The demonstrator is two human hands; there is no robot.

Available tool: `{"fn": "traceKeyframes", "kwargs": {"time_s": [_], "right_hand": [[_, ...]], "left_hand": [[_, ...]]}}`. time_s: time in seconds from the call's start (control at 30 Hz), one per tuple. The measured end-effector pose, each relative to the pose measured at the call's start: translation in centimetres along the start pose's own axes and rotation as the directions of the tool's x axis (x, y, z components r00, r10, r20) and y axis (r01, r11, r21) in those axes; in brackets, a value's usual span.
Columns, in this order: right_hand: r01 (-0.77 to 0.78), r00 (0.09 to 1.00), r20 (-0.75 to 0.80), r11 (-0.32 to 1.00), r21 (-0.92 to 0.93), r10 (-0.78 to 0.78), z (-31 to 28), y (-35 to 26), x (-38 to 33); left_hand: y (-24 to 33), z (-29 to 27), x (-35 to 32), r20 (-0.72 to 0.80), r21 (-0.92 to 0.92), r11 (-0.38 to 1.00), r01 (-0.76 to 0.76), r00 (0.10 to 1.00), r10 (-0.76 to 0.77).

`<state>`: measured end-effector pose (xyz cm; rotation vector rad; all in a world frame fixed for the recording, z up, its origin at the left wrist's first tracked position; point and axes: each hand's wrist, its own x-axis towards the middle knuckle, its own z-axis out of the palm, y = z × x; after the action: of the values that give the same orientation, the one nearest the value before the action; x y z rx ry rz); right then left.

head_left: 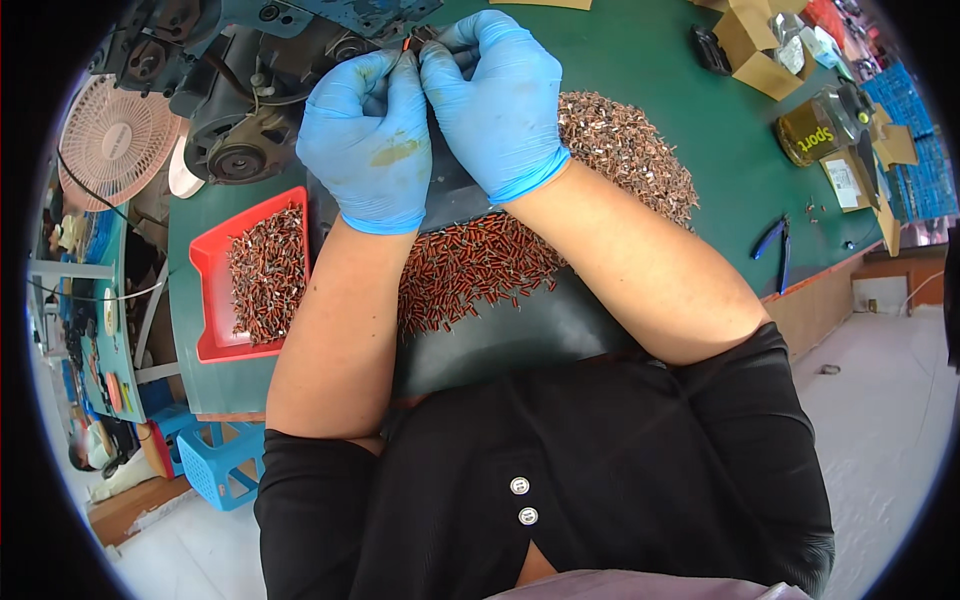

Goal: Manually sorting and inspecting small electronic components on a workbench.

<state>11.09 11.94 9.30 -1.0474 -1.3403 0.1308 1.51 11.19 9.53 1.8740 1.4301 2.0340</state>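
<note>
My left hand and my right hand, both in stained or plain blue gloves, meet at the front of a dark machine. My left thumb and fingers pinch a tiny orange-red coil-like part. The right fingertips are pressed together right beside it; what lies between them is too small to make out. Below my wrists spreads a heap of small reddish-brown coil-like parts with metal ends. A paler pile of similar parts lies beyond my right forearm.
Left of the heap, a red tray holds more parts. On the green table are blue-handled pliers, a bottle and an open cardboard box. A fan and a blue stool stand at left.
</note>
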Motion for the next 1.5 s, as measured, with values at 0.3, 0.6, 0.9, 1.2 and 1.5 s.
{"fn": "traceKeyframes", "kwargs": {"time_s": [0.3, 0.6, 0.9, 1.2, 1.5], "right_hand": [[0.038, 0.999, -0.038, 0.998, 0.056, -0.035, 0.3, 0.3, 0.4], [0.000, 1.000, 0.028, 1.000, 0.024, 0.000, -0.2, 0.1, 0.6], [-0.145, 0.972, 0.204, 0.982, 0.124, 0.118, -3.2, 0.7, -0.8], [-0.063, 0.725, 0.637, 0.947, -0.315, 0.260, -16.1, 1.4, -2.3], [0.353, 0.682, 0.727, 0.836, -0.420, 0.078, -16.3, 2.4, -6.5]], "left_hand": [[-0.5, 0.4, 0.5, 0.030, 0.049, 0.997, -0.067, 0.997, 0.065], [-0.5, 0.5, 0.6, 0.024, 0.124, 0.986, -0.108, 0.994, 0.106], [-0.5, -0.9, 0.9, 0.091, 0.136, 0.990, -0.036, 0.996, 0.024], [-5.3, -15.8, 4.0, 0.195, 0.516, 0.856, 0.032, 0.969, -0.154], [-8.4, -21.5, 2.3, 0.248, 0.401, 0.875, 0.270, 0.888, -0.388]]}}
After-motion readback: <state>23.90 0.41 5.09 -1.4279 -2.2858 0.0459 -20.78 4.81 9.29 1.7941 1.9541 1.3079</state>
